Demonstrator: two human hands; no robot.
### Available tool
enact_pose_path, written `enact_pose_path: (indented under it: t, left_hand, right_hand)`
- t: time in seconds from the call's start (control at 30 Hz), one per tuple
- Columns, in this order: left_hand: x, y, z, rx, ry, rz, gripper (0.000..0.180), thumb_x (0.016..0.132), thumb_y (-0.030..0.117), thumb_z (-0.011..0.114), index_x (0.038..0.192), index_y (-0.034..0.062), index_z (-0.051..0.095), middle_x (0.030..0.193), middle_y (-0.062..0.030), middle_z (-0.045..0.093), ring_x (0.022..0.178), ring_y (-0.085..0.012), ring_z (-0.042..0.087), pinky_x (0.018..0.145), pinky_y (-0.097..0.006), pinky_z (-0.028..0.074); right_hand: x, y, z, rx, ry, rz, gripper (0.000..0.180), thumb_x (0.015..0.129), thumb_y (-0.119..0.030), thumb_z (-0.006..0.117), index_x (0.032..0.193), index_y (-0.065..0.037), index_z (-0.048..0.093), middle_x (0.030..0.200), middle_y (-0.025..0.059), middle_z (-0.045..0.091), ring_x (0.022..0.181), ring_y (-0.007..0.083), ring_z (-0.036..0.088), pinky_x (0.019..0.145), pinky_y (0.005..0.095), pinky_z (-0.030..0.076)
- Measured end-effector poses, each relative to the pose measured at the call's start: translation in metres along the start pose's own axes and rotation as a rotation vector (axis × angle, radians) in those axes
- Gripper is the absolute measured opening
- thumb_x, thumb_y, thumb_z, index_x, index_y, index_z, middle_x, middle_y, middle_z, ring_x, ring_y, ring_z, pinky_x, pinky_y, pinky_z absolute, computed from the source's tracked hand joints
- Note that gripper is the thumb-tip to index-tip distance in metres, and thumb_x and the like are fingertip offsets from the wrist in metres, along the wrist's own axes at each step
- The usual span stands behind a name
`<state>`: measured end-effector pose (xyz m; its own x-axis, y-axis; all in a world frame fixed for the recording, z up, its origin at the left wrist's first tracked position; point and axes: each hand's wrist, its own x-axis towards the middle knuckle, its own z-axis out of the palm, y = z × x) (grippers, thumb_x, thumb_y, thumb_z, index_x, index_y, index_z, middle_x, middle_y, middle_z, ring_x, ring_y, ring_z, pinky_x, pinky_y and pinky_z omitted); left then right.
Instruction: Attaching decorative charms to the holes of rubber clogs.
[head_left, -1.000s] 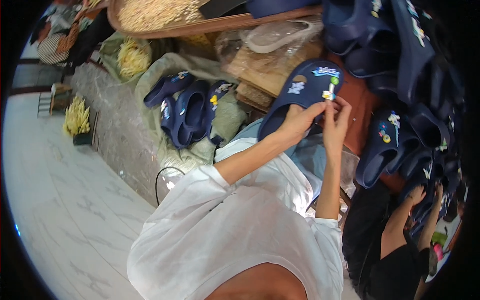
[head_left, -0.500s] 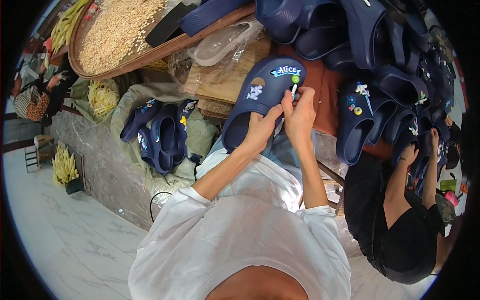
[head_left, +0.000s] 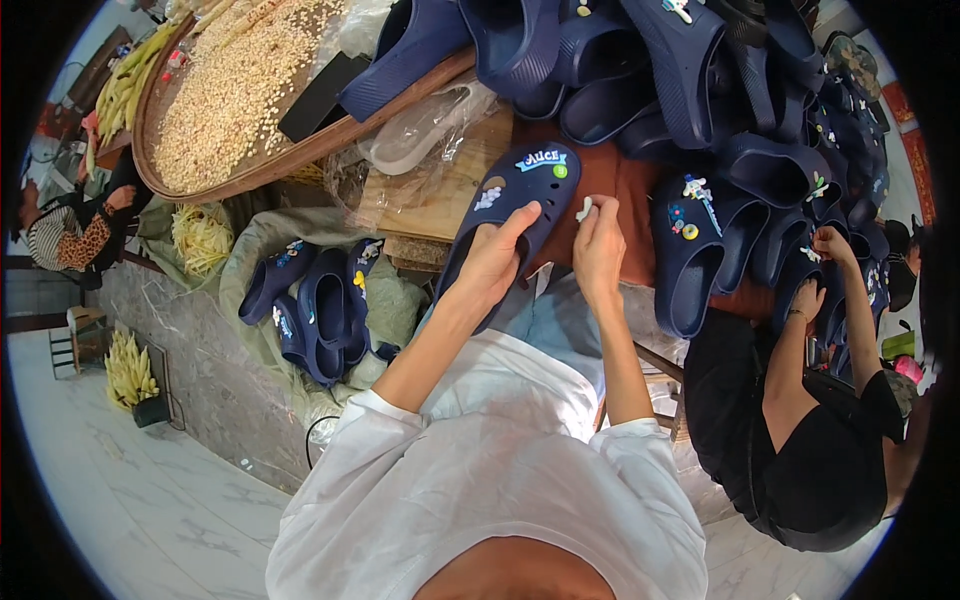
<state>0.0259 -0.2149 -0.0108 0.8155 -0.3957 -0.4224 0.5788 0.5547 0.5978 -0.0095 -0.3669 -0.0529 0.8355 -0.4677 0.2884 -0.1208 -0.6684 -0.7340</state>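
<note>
My left hand (head_left: 492, 262) grips a navy blue clog (head_left: 520, 200) from below, its top facing up with several small decorative charms stuck on it. My right hand (head_left: 598, 245) sits at the clog's right edge and pinches a small white charm (head_left: 584, 209) between its fingertips. Both forearms rise from my white sleeves at the bottom of the view.
A big heap of navy clogs (head_left: 720, 90) fills the upper right. A round woven tray of pale grain (head_left: 240, 90) lies upper left. More clogs (head_left: 320, 305) sit on a green cloth at left. A person in black (head_left: 800, 440) works on clogs at right.
The view has shifted, so the clog and hands sit lower. My right hand has come off the clog's top to its right edge, holding a white charm.
</note>
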Motion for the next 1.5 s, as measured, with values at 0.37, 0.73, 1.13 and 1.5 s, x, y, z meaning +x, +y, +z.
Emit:
enact_pose_path:
  t: [0.37, 0.73, 1.13, 1.5]
  left_hand:
    - [-0.008, -0.010, -0.027, 0.354, -0.096, 0.086, 0.050, 0.092, 0.024, 0.064, 0.129, -0.0079, 0.050, 0.124, -0.0108, 0.059, 0.109, -0.0152, 0.056, 0.092, -0.029, 0.046]
    - [0.005, 0.005, -0.032, 0.720, -0.237, 0.263, 0.031, 0.094, 0.023, 0.065, 0.111, -0.0028, 0.063, 0.097, -0.0087, 0.070, 0.082, -0.0118, 0.065, 0.068, -0.027, 0.052]
    - [0.010, 0.030, -0.004, 1.419, -0.022, 0.934, 0.037, 0.087, 0.018, 0.064, 0.121, 0.0037, 0.060, 0.119, -0.0154, 0.061, 0.112, -0.0343, 0.055, 0.094, -0.042, 0.043]
    - [0.027, 0.014, -0.005, 1.540, 0.064, 1.043, 0.036, 0.088, 0.018, 0.058, 0.119, 0.0021, 0.061, 0.113, -0.0166, 0.063, 0.102, -0.0348, 0.058, 0.090, -0.043, 0.043]
  right_hand:
    - [0.031, -0.028, -0.015, -0.146, 0.008, -0.146, 0.048, 0.092, -0.031, 0.064, 0.124, 0.003, 0.052, 0.114, 0.0219, 0.054, 0.105, 0.0406, 0.054, 0.089, 0.0467, 0.044]
    - [0.064, 0.002, 0.017, -0.068, -0.076, -0.029, 0.052, 0.089, -0.041, 0.066, 0.125, -0.006, 0.059, 0.115, 0.0230, 0.056, 0.106, 0.0393, 0.055, 0.091, 0.0461, 0.045]
    - [0.074, -0.019, 0.007, -0.281, -0.131, -0.506, 0.029, 0.087, -0.022, 0.067, 0.111, -0.007, 0.067, 0.109, 0.0092, 0.059, 0.104, 0.0311, 0.054, 0.086, 0.0429, 0.046]
    - [0.095, -0.013, 0.012, -0.129, -0.306, -0.391, 0.032, 0.083, -0.032, 0.073, 0.091, -0.004, 0.060, 0.089, 0.0115, 0.055, 0.086, 0.0309, 0.048, 0.079, 0.0413, 0.041]
